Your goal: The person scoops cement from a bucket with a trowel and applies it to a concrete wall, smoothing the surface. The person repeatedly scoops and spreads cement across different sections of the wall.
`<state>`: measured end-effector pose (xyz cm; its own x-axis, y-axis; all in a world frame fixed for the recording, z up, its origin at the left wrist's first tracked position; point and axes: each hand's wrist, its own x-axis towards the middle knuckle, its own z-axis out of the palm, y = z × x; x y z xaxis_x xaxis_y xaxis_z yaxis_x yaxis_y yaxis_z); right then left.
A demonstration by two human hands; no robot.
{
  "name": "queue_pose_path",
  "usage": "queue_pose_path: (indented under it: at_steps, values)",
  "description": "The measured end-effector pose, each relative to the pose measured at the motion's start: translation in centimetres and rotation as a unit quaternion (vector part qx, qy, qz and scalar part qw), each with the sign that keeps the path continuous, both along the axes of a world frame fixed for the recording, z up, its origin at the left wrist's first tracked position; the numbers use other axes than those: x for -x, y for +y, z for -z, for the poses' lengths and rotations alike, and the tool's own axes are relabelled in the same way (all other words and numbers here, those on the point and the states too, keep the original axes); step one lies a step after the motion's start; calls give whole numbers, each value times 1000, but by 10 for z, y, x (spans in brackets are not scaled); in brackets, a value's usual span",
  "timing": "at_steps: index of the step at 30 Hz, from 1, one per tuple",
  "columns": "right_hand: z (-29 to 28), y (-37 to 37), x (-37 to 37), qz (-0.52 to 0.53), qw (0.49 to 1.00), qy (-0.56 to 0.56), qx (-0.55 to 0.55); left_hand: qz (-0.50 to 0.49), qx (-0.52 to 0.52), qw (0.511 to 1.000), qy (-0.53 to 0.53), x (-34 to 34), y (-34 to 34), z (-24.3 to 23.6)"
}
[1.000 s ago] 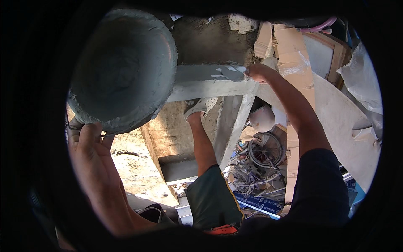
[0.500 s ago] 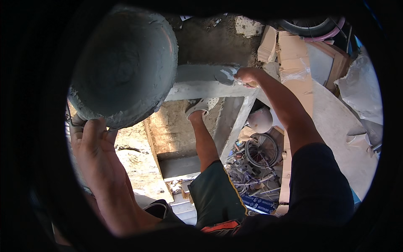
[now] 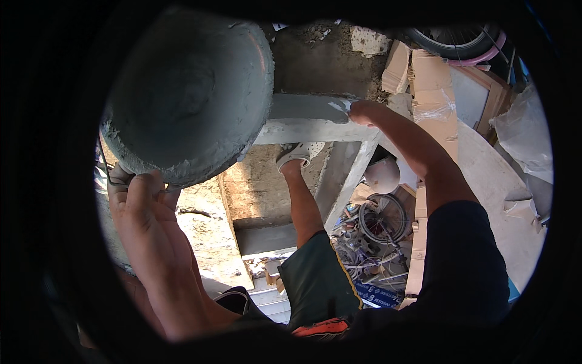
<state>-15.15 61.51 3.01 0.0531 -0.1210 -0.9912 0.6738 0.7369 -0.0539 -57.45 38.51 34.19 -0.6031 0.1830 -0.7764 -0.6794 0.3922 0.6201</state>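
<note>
My left hand (image 3: 148,203) grips the lower rim of a round basin (image 3: 188,91) caked with wet grey mortar. The basin is tilted, so its inside shows, and a thin wire handle (image 3: 106,161) sits by my fingers. My right hand (image 3: 365,113) is closed at the right end of a narrow concrete ledge (image 3: 303,108) with wet grey mortar on top. A trowel (image 3: 341,114), mostly hidden and smeared with mortar, appears to be in that hand, its blade against the ledge. The right fingers are largely out of sight behind the hand's back.
Below the ledge, my foot in a pale clog (image 3: 301,153) stands on a board. Cardboard (image 3: 435,100), a bicycle wheel (image 3: 454,42) and plastic sheeting (image 3: 521,130) lie to the right. A round pale object (image 3: 383,176) and bicycle parts (image 3: 383,218) lie lower down.
The whole view has shifted, so things appear a little farther right. My right hand has turned at the wrist, and its fingers show less. My left hand still holds the basin.
</note>
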Motion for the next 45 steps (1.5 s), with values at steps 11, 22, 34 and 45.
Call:
queue_pose_path:
  at_steps: [11, 22, 34, 45]
  values:
    - [-35, 7, -19, 250, 943, -169, -141, -16, -13, 1000, -10, 10, 3, -10]
    - [18, -38, 91, 269, 956, -97, 67, -35, -13, 999, -1, 14, -8, -9]
    - [-197, -124, 123, 291, 929, 192, -121, -30, -29, 999, 5, 16, -3, -12]
    - [-447, -116, 30, 590, 710, 326, -203, 104, -124, 983, 85, -63, 14, -62]
